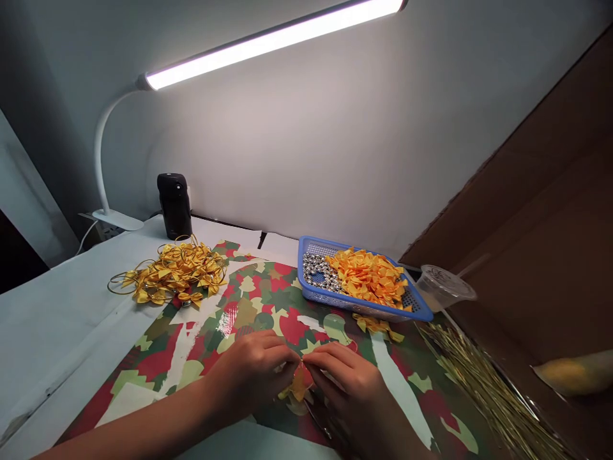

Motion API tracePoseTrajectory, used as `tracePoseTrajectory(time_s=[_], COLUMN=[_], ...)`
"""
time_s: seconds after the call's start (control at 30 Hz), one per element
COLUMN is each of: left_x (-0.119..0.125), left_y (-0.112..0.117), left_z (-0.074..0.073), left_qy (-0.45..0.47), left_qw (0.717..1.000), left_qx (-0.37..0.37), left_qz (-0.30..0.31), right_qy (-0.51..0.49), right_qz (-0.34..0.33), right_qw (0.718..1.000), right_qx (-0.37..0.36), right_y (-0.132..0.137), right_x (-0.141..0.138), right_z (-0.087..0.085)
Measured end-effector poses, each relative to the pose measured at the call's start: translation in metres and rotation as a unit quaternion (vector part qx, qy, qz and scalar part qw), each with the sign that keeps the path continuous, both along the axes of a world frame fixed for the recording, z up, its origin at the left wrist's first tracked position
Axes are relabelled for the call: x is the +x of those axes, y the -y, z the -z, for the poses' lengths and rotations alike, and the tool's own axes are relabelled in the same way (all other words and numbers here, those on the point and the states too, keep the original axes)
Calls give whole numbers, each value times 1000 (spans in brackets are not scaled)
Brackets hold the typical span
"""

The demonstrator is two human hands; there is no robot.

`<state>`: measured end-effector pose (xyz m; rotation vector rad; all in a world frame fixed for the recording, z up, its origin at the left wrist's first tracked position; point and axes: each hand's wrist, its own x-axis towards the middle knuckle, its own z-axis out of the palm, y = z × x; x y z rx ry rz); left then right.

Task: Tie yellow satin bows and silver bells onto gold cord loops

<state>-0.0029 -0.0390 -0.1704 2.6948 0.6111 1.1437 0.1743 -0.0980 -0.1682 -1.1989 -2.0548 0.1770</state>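
My left hand [253, 367] and my right hand [352, 380] meet low in the middle, thumbs and forefingers pinched tip to tip. What lies in the pinch is too small to make out. Just below the fingertips, between the hands, a yellow ribbon bow [299, 385] shows in part; whether it hangs from the fingers or rests on the table I cannot tell. Thin gold strands [320, 418] run down beside my right hand. To the left at the back lies a pile of yellow bows on gold cord loops [184, 271].
A blue basket [311, 292] holds orange-yellow bows [371, 275] and silver bells [318, 271]. Loose bows [378, 327] lie before it. On the right are a clear plastic cup [443, 287] and gold cords [493, 390]. A black bottle-shaped object [175, 207] and a lamp [117, 219] stand behind.
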Motion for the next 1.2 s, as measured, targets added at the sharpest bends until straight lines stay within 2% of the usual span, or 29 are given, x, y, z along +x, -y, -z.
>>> tracePoseTrajectory(time_s=[0.17,0.33,0.43,0.5,0.63,0.73,0.83,0.97,1.13,1.2], left_x=[-2,-3,-4,-6,-10,-10,-9,-7,-7,-7], left_y=[1,1,-1,-4,-9,-11,-10,-11,-17,-19], left_z=[-5,-7,-13,-20,-31,-27,-18,-12,-18,-19], left_qy=[13,14,7,5,-52,-125,-160,-161,-108,-87], left_qw=[998,989,980,973,969,959,945,935,935,932], left_qx=[-58,-144,-200,-229,-238,-240,-266,-299,-333,-352], left_qz=[1,0,-2,-3,30,86,108,98,48,28], right_qy=[-37,-95,-150,-232,-424,-515,-555,-558,-533,-499], right_qz=[8,23,35,60,100,87,69,33,22,20], right_qw=[999,993,980,954,856,793,756,744,743,752], right_qx=[1,-66,-123,-179,-278,-313,-339,-366,-404,-431], right_y=[0,3,3,2,-5,-8,-7,-4,-5,-6], right_x=[-2,-2,1,6,18,23,21,19,21,20], right_z=[-5,-8,-11,-13,-14,-15,-18,-16,-10,-11])
